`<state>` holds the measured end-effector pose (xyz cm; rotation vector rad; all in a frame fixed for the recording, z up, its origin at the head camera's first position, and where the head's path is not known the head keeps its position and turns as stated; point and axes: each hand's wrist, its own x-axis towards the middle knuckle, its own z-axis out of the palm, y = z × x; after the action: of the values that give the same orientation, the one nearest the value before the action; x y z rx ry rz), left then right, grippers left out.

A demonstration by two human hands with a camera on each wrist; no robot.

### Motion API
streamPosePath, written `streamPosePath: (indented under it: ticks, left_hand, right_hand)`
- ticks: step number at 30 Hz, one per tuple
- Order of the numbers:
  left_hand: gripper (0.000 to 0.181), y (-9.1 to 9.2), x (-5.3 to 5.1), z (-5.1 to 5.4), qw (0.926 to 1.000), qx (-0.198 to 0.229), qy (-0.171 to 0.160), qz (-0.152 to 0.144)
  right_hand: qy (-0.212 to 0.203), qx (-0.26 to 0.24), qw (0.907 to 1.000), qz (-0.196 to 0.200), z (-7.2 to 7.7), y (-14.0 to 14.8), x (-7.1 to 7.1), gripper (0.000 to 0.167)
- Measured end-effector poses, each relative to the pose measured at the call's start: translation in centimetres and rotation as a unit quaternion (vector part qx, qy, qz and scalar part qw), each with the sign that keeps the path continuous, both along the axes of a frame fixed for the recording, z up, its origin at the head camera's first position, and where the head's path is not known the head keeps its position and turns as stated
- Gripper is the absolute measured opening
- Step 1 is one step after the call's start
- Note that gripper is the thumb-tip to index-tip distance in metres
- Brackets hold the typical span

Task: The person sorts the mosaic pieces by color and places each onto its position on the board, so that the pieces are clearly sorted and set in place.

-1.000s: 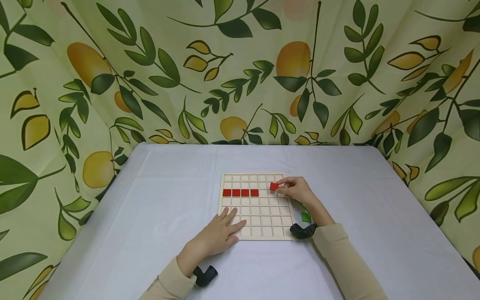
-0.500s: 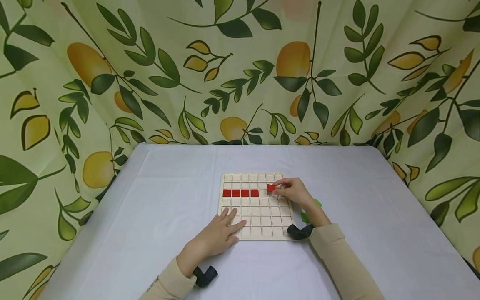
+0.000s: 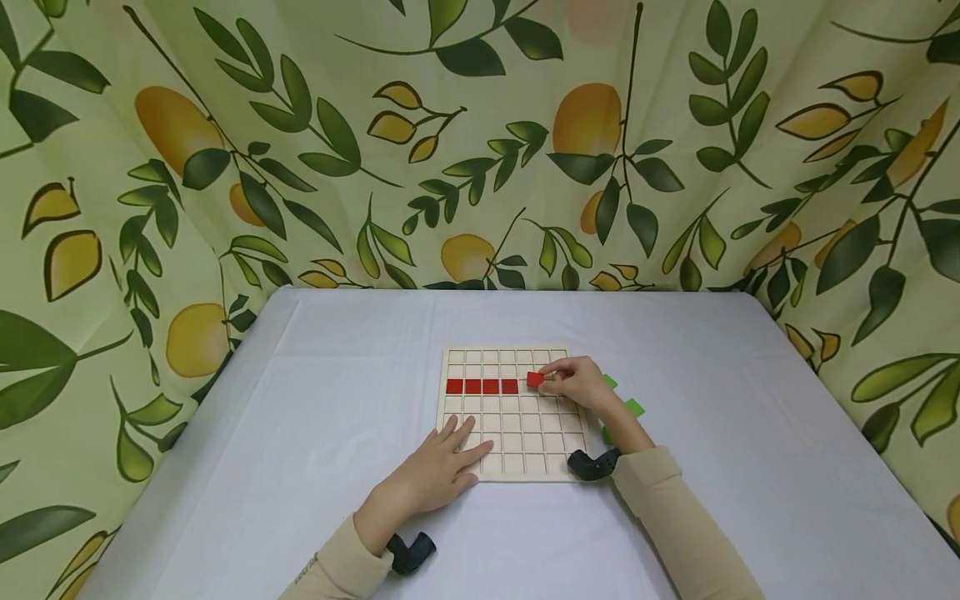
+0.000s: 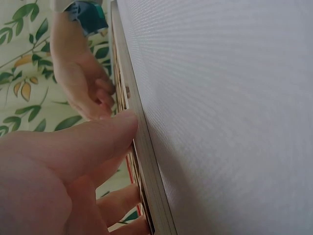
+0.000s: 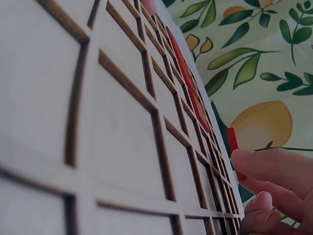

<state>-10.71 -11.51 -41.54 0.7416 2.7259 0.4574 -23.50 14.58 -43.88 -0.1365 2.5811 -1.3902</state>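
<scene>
A wooden grid board (image 3: 512,464) lies flat on a white-covered table (image 3: 337,375), seen with a person's two hands at work. The right hand (image 3: 585,383) reaches in from the right, its thumb and fingers pinching a red tile (image 3: 535,380); this tile is held just above the board, to the right of a row of four red tiles (image 3: 491,387) and apart from it. The row occupies adjoining cells, beginning at the left edge, in the third line from the far side. The left hand (image 3: 431,475) rests at the board's near left corner with fingers spread, grasping nothing; the left wrist view shows its thumb against the board's edge. Green tiles (image 3: 634,407), partly hidden by the right forearm, lie on the table beside the board's right edge. A leaf-and-fruit patterned cloth (image 3: 465,167) hangs behind the far edge.
</scene>
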Motion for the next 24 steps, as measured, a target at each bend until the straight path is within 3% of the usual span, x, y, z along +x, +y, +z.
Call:
streamPosePath:
  ticks: [24]
  left_hand:
    - [0.047, -0.06, -0.05, -0.19, 1.0000, -0.005, -0.004, 0.002]
  right_hand:
    - [0.028, 0.016, 0.9988, 0.036, 0.11, -0.78, -0.02, 0.029]
